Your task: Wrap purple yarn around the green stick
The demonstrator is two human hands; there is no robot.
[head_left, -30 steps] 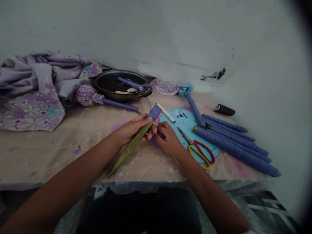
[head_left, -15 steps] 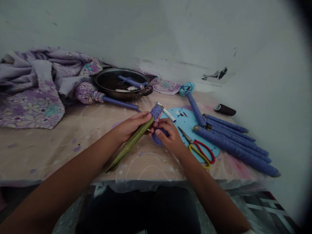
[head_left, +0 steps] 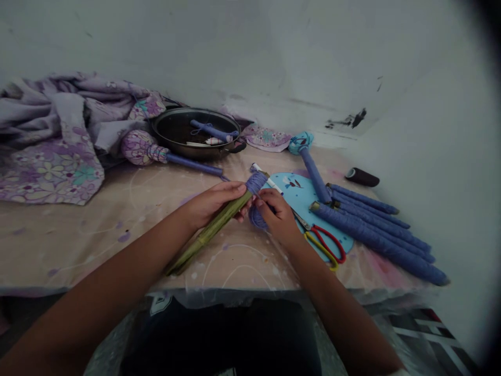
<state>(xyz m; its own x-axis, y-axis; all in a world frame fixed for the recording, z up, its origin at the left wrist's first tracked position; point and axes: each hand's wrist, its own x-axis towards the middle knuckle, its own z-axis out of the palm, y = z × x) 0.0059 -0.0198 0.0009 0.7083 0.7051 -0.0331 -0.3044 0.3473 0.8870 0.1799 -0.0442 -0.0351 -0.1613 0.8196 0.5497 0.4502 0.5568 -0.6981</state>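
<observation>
Green and slim, a bundle of plant stalks (head_left: pixel 199 243) lies slantwise over the beige patterned tabletop (head_left: pixel 97 219). Its long axis runs from the near left edge up to the far right, where a cuff of blue yarn (head_left: pixel 256 183) covers the tip. The left hand (head_left: pixel 213 201) is closed around the stalks just below that cuff, fingers over the top. The right hand (head_left: pixel 278 218) sits just right of the tip, fingers curled on a small ball of blue yarn (head_left: pixel 256 220), with the thumb close to the cuff; whether it touches cannot be told. So the wrapped tip lies between the two hands, the right one nearer to it. Right of them, red-and-yellow-handled scissors (head_left: pixel 324 243) rest on a light blue round sheet (head_left: pixel 299 196), beside a row of blue-wrapped sticks (head_left: pixel 376 230). Far left are a black round pan (head_left: pixel 174 130) and a purple floral cloth (head_left: pixel 58 146).
</observation>
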